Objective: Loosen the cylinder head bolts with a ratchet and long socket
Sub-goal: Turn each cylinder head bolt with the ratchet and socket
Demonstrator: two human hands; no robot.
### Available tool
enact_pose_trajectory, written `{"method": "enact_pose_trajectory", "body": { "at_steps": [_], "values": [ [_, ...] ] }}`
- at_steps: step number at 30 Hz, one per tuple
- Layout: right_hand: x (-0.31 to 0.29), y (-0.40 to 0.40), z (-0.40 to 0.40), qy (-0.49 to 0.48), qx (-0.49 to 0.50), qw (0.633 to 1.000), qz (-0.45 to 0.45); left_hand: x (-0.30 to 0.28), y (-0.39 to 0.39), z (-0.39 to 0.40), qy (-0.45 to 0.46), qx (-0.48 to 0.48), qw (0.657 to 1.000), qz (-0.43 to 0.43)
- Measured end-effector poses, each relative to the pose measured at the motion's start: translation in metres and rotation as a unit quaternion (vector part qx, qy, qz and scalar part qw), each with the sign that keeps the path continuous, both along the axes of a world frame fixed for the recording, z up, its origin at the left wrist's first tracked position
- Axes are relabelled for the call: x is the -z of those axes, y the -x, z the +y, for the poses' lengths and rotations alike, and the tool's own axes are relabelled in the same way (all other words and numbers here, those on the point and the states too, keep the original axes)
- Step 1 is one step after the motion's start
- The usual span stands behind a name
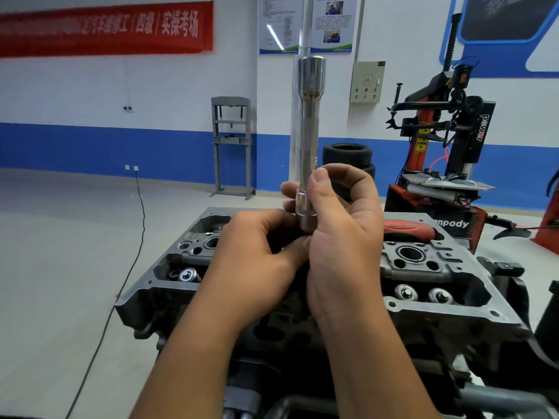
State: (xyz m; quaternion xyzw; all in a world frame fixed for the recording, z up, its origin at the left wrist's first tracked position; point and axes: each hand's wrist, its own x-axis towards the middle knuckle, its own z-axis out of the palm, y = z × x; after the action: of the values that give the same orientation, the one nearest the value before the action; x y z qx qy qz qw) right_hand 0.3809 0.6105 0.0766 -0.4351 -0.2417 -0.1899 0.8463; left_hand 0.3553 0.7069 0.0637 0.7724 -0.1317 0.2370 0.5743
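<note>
A long chrome socket [309,116] stands upright above the grey cylinder head [447,285], its wide end on top. My right hand [341,237] grips its lower end with thumb and curled fingers. My left hand [257,255] has its fingers curled under the socket's base; what they hold there is hidden. A ratchet with a red and black handle [408,229] lies on the far side of the head, behind my right hand. Valve springs [189,275] show in the head's open wells.
A red and black tyre changer [444,140] stands at the right. Stacked tyres [348,155] and a grey press frame [231,146] stand by the blue and white wall. A black cable [133,252] runs across the floor at the left.
</note>
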Motion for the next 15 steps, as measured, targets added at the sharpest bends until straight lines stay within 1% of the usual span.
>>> {"method": "enact_pose_trajectory", "body": {
  "at_steps": [2, 3, 4, 6, 8, 12, 15],
  "values": [
    [-0.0003, -0.0002, 0.0000, 0.001, 0.022, 1.000, 0.000, 0.0008, -0.0008, -0.0021, -0.010, -0.053, 0.999, -0.008],
    [-0.0001, 0.0000, -0.0002, 0.004, 0.035, 0.999, -0.003, 0.0008, -0.0006, -0.0022, -0.017, -0.064, 0.998, -0.008],
    [0.0003, 0.0001, -0.0002, 0.006, 0.046, 0.999, -0.008, 0.0004, -0.0003, -0.0019, -0.020, -0.051, 0.998, -0.005],
    [0.0004, 0.0003, 0.0000, 0.014, 0.065, 0.998, -0.015, -0.0003, 0.0010, -0.0003, -0.019, 0.013, 1.000, 0.003],
    [-0.0001, -0.0003, -0.0002, 0.012, 0.062, 0.998, -0.009, -0.0009, 0.0011, 0.0018, -0.013, 0.047, 0.999, 0.013],
    [-0.0029, -0.0001, 0.0000, -0.029, 0.005, 0.999, 0.024, 0.0007, -0.0015, 0.0001, 0.010, 0.001, 1.000, -0.011],
    [-0.0022, 0.0011, -0.0004, -0.002, 0.038, 0.999, 0.015, 0.0020, -0.0021, -0.0019, 0.005, -0.025, 1.000, -0.017]
  ]
}}
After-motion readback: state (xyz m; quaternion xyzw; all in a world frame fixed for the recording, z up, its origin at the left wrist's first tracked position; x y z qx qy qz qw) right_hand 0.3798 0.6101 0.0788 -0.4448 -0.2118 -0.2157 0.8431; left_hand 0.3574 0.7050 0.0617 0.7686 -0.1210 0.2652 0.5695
